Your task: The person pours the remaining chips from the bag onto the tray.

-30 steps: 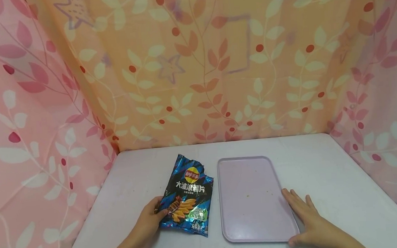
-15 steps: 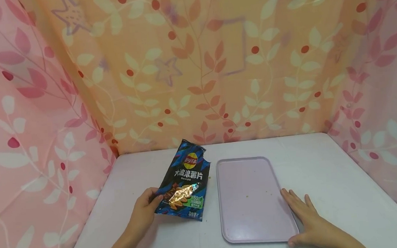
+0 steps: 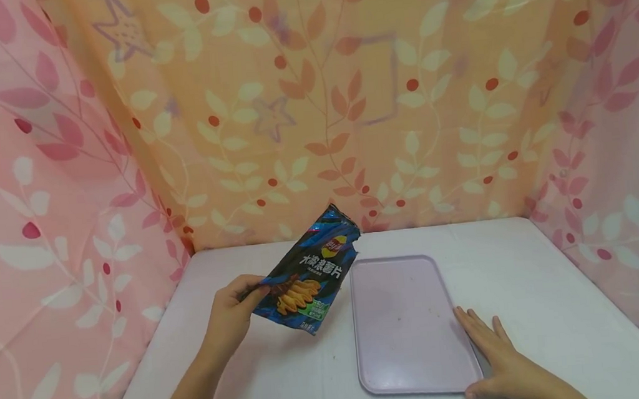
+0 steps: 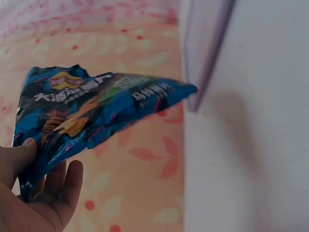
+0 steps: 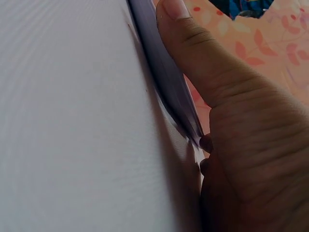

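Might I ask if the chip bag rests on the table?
No, the left hand holds the chip bag above the white table.

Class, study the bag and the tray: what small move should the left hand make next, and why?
Probably shift the chip bag rightward over the lilac tray: the left hand holds it aloft, its torn end leans towards the tray, and the right hand touches the tray's edge.

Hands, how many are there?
2. The left hand grips a blue-and-black foil chip bag; the right hand rests at the right edge of a pale-purple rectangular tray.
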`<action>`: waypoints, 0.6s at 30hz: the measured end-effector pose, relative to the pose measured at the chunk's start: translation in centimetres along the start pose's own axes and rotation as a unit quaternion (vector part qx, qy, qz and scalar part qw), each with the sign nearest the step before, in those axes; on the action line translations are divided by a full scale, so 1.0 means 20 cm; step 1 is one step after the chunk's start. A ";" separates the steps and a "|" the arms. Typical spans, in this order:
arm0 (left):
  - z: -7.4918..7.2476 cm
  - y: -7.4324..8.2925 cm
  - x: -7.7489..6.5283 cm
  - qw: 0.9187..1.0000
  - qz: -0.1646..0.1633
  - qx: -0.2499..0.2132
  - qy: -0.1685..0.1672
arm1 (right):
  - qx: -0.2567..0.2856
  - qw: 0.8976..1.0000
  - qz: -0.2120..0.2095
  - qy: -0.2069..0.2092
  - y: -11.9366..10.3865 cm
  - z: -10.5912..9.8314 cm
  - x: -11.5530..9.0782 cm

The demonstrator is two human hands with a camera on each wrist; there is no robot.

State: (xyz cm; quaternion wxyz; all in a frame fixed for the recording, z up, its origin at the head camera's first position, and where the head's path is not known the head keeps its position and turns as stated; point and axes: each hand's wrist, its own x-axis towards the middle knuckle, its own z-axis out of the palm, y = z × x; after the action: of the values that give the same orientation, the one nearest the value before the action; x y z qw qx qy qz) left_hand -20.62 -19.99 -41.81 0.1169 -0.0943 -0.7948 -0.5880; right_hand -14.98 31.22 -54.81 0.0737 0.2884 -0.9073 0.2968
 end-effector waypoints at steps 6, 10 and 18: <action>0.11 0.13 0.06 0.996 0.011 -0.084 0.029 | 0.003 1.000 0.007 -0.005 0.01 0.01 -0.02; 0.18 0.17 0.07 0.991 0.004 -0.128 0.038 | -0.005 1.000 -0.008 -0.002 0.02 0.01 -0.03; 0.27 0.18 0.07 0.987 -0.028 -0.149 0.058 | -0.024 1.000 0.017 -0.007 0.00 0.00 -0.01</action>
State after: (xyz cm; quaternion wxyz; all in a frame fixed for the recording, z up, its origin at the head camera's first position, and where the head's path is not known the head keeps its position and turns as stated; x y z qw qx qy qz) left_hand -21.40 -13.69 -39.55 0.1305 -0.0539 -0.6925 -0.7074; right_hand -14.91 31.29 -54.88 0.0689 0.2730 -0.9196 0.2741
